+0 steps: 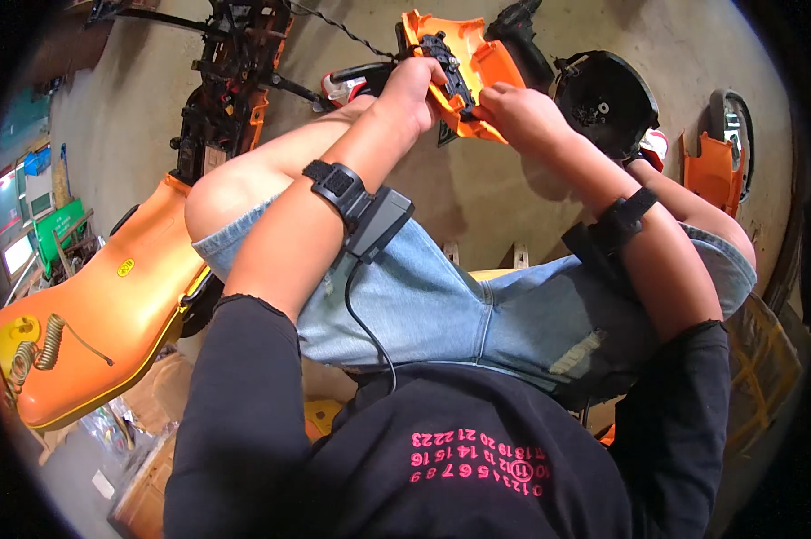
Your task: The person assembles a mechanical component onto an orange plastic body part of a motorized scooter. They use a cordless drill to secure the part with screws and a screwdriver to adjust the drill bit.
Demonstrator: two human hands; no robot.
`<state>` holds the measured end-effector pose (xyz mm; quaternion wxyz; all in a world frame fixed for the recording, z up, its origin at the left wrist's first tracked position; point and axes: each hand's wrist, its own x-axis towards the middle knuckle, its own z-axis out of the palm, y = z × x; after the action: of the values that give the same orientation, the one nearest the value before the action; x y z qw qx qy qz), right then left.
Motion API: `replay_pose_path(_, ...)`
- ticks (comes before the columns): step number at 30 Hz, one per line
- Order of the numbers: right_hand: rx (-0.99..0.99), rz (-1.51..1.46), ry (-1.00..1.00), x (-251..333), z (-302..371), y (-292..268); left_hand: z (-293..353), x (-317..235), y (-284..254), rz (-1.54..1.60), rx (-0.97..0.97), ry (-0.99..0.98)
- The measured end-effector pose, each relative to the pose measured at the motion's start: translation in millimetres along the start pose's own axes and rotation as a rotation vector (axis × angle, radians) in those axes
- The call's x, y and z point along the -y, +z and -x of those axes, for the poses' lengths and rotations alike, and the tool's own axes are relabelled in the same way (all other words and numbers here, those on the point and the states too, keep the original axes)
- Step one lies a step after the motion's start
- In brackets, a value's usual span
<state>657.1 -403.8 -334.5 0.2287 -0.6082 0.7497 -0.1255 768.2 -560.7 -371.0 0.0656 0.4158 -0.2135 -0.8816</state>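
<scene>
An orange plastic cover (491,65), curved like a shell, is held up in front of my knees. A black mechanism (456,79) sits along its left inner side. My left hand (416,88) is closed around the cover's left edge, next to that mechanism, with the thumb on top. At the cover's lower right edge, my right hand (520,115) is closed in a pinch beside the mechanism's lower end. What its fingertips hold is hidden. A twisted black cable (351,36) runs from the upper left toward the mechanism.
A black power drill (524,45) lies beyond the cover. Right of it stands a black bowl (603,106) with small parts inside. At left are a dark machine frame (215,99) and a large orange body (109,292) bearing a coiled spring (51,343). Another orange part (714,171) lies far right.
</scene>
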Motion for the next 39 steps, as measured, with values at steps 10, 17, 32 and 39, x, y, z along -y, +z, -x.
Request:
replay_pose_path(10, 0.113, -0.224, 0.338, 2.8, -1.0, -4.3, 2.6, 1.1, 0.3, -0.004, -0.003, -0.035)
replay_pose_path(17, -0.004, -0.158, -0.019, -15.3, 11.7, -13.7, -2.3, 2.3, -0.9, -0.014, 0.007, -0.009)
replay_pose_path(32, 0.279, 0.095, -0.18, -0.1, 2.8, -22.5, -8.3, 11.8, -11.2, -0.059, 0.051, -0.03)
replay_pose_path(39, 0.251, -0.255, 0.207, 4.7, 2.0, 10.4, 3.2, 8.3, -13.8, -0.085, 0.008, 0.062)
